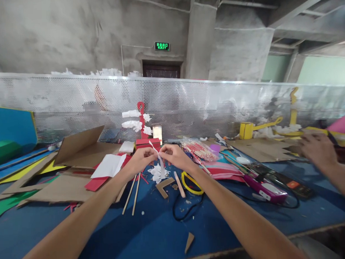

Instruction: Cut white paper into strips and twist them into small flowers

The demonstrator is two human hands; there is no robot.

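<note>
My left hand (pixel 145 159) and my right hand (pixel 170 156) meet over the middle of the table, fingertips pinched together. Between them is a thin strip of white paper (pixel 161 167), one end sticking up and the rest hanging down. Beneath it lies a small heap of white paper pieces (pixel 155 173). Behind my hands stands a red box (pixel 147 142) with a red upright (pixel 142 123) that carries white paper tufts (pixel 131 125). Two thin wooden sticks (pixel 136 195) lie below my left hand. Yellow-handled scissors (pixel 191 184) rest below my right wrist.
Cardboard sheets (pixel 64 186) and a red-and-white folded paper (pixel 108 165) lie at left. At right are a bag of sticks (pixel 200 149), a purple device (pixel 265 189) with a black cable, and another person's hand (pixel 317 149). A perforated metal panel (pixel 188 106) borders the back.
</note>
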